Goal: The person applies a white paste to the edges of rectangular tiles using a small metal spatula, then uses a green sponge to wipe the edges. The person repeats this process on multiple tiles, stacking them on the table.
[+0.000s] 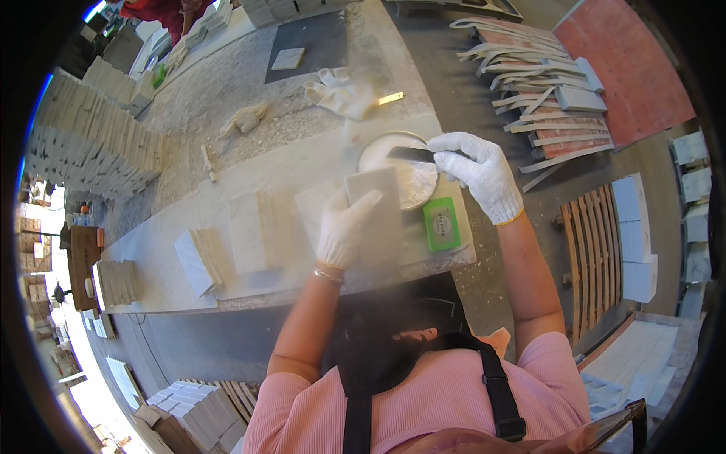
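My left hand (342,228), in a white knit glove, grips a pale stone tile (383,206), tilted up above the worktable. My gloved right hand (481,175) is closed around a putty knife (409,154); its flat dark blade points left, over a round pan (367,144). White powder or paste (417,180) fills the pan, and the tile hides part of its near left side. Just below the pan lies a green box (442,225). A haze blurs the area around my left hand and the tile.
Tile stacks (198,261) stand left of my left hand, with a taller stack (94,132) at the far left. Spare gloves (340,92) and a small tile (288,59) lie farther back. A slatted pallet (591,261) and strips (541,83) are to the right. Another person's red sleeve (162,11) shows at top left.
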Demonstrator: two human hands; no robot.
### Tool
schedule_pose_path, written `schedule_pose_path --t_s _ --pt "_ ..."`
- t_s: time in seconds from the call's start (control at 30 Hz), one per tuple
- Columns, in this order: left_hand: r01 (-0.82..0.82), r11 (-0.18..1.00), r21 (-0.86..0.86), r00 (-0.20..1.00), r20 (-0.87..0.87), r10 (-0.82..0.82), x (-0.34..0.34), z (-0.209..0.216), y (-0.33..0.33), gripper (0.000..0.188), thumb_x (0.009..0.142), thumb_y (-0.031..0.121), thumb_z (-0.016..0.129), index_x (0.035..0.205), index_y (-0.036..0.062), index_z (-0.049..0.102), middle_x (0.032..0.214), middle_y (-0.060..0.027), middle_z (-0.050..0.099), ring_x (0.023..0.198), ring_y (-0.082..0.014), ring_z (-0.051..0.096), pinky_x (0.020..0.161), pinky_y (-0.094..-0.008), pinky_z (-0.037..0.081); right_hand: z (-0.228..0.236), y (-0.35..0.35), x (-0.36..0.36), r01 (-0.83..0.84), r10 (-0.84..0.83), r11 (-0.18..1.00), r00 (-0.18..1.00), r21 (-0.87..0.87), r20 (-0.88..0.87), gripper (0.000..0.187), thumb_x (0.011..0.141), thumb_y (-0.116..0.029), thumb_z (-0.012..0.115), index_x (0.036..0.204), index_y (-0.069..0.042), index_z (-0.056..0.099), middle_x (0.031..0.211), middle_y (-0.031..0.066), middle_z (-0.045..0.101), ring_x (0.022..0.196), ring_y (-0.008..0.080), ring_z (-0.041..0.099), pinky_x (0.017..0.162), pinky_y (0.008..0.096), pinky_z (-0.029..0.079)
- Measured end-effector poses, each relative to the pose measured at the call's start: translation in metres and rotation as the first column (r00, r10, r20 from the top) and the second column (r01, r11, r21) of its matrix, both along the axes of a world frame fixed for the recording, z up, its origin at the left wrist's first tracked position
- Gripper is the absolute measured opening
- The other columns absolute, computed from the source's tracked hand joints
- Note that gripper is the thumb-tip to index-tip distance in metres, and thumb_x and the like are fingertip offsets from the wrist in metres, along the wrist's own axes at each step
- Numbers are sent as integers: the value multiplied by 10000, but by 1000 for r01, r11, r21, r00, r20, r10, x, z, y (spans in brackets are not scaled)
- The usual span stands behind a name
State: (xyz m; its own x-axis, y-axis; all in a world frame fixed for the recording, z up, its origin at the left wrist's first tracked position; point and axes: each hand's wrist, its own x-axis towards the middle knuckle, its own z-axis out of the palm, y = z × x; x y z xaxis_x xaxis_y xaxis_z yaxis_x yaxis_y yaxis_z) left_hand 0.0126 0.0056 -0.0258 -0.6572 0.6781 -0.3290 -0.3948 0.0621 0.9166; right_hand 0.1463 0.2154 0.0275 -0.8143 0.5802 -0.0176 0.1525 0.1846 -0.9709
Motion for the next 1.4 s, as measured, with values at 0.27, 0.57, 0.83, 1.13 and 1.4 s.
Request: schedule_pose_path --t_s 0.27,0.57,0.83,1.13,1.4 --pt "9 1000 27 1000 22 -9 -2 0 -2 274 986 185 733 1206 23 708 1045 -31 735 892 -107 681 772 -285 566 -27 -8 -6 -22 33 914 999 -405 20 221 952 -98 694 1158 -47 758 940 -2 738 766 60 642 661 223 468" --pt "18 998 53 999 49 -21 -4 -3 -3 322 992 179 728 1255 -3 691 1084 -47 733 924 -112 677 793 -290 569 -27 -1 13 52 -33 974 995 -221 90 230 949 -117 695 1157 -43 758 930 2 726 750 51 606 649 215 449" --pt "16 999 32 999 44 -17 -4 0 -4 279 991 178 725 1218 19 701 1054 -40 737 902 -109 684 775 -291 573 -27 -1 0 12 -6 984 999 -178 34 219 938 -103 694 1135 -38 765 884 -4 713 726 47 588 630 210 437" --pt "8 997 76 999 48 -11 -7 -9 -4 282 995 185 723 1221 19 698 1053 -41 736 901 -118 690 780 -291 576 -41 22 18 80 -77 997 989 -20 124 234 938 -131 684 1133 -32 768 836 0 712 682 56 586 602 221 441" --pt "25 998 63 992 125 -33 -10 -13 -7 345 995 187 730 1279 -3 682 1113 -33 727 969 -100 668 827 -284 566 -32 24 -35 -254 -125 777 834 576 537 396 909 -473 715 1169 -182 780 964 115 765 935 325 733 834 404 559"
